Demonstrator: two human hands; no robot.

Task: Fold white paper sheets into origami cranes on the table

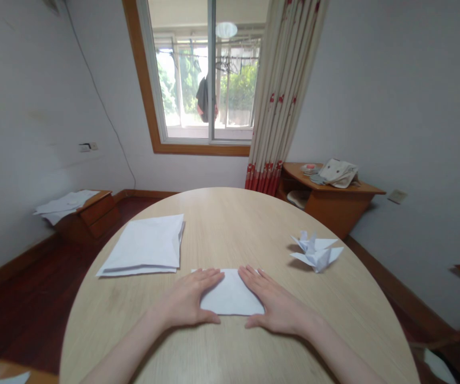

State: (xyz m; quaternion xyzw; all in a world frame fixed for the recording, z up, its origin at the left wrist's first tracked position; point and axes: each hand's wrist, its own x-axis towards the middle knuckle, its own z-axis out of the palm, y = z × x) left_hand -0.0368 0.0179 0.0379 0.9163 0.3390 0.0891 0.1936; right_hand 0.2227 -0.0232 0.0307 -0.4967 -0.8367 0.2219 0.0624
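Note:
A folded white sheet of paper [230, 296] lies on the round light-wood table [230, 224] right in front of me. My left hand [190, 298] lies flat on its left side, fingers stretched out and pointing toward the middle. My right hand [272, 301] lies flat on its right side in the same way. Both hands press on the paper and hold nothing.
A stack of white sheets [144, 245] sits on the table to the left. Folded paper cranes [316, 252] rest to the right. A low wooden cabinet with papers [81, 210] stands far left, a corner shelf [330, 194] far right, under a window with a curtain.

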